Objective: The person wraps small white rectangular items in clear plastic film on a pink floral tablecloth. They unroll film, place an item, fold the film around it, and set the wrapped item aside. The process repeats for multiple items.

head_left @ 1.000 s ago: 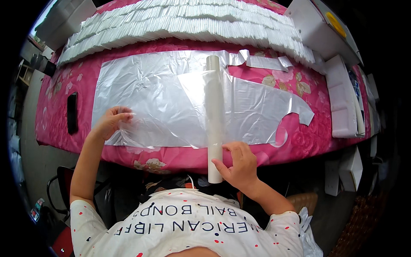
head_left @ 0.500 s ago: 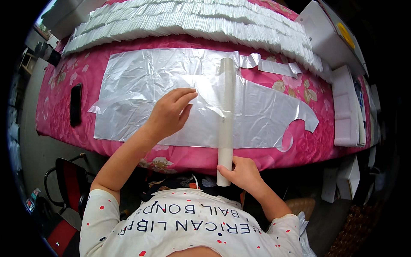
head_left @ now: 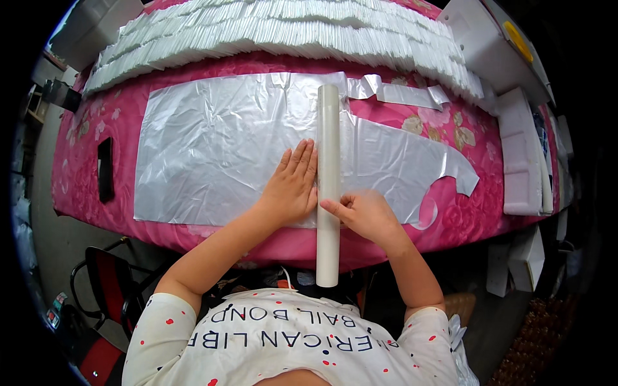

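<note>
A thin, shiny white plastic apron lies flat, its narrowing end and curved cut-out toward the right. Across it, pointing at my body, a long whitish roll rests with its near end past the table edge. My left hand is open and flat on the plastic, its fingers stretched along the roll's left side. Over on the roll's right side is my right hand, slightly blurred. Its thumb touches the roll and its fingers are curled in; what they hold, if anything, is hidden.
Rows of thin white folded pieces line the far side of the flowered pink tablecloth. A black phone lies at the left. White foam boxes stand at the right edge, and a red and black chair is at the lower left.
My left hand has come down from above the plastic to lie flat beside the roll. My right hand has moved up from the roll's near end. A loose strip at the left no longer shows.
</note>
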{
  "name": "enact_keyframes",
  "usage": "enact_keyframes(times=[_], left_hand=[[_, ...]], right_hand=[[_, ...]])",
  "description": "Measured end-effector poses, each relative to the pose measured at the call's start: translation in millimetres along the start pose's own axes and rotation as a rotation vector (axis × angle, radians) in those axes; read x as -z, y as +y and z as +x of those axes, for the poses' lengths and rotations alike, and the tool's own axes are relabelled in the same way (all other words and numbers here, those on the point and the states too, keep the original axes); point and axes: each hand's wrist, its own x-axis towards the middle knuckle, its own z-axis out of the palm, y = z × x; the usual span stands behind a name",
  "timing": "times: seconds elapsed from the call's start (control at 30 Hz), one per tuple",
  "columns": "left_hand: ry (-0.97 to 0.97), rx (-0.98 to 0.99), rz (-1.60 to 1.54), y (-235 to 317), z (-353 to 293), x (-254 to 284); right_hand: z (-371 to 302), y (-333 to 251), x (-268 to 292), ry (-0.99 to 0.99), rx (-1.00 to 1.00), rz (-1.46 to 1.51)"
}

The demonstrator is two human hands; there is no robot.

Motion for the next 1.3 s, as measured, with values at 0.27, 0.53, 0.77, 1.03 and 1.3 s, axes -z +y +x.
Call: enact_keyframes(times=[0.27,0.53,0.77,1.03,1.3], left_hand=[[-0.024,-0.011,0.032,4.1,3.6,5.4],[-0.051,0.019,-0.016,3.4,2.0,6.7],[-0.043,0.010,-0.060,5.9,2.8,5.8],[-0.026,0.018,-0.055,1.3,-1.1,4.1],[0.121,-0.086,0.051,-2.0,0.2,-11.7]], right_hand=[[158.9,7.1,46.7,0.207,0.064,0.820],[203.7,77.5,103.7,0.493,0.486,2.079],[144.9,167.5,208.8,0.970,0.456,1.929],[105.7,-75.5,93.7,0.464,0.745,1.152],[155.0,-188.1,-114.7,0.055,0.694,0.116]])
